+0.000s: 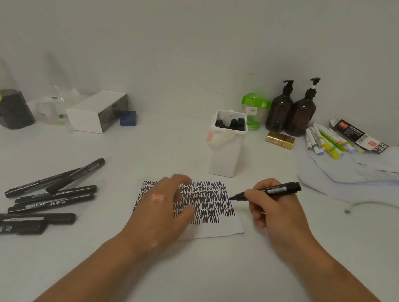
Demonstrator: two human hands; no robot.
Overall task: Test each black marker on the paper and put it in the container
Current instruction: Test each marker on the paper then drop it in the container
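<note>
A small white paper [222, 226] covered in black scribbles lies in the middle of the table. My left hand [163, 206] rests flat on its left part. My right hand [271, 207] grips an uncapped black marker [277, 190], whose tip sits at the paper's right edge. Behind the paper stands a white container [226, 157] with several black markers [232, 123] upright in it. Several more capped black markers [50, 196] lie in a loose pile on the left of the table.
A white drawer box [94, 113] and a blue block [128, 118] sit at the back left. Two brown pump bottles [290, 111], a green-lidded jar [254, 107], a gold box [280, 139] and coloured pens [326, 141] stand at the back right, by a paper stack [354, 175].
</note>
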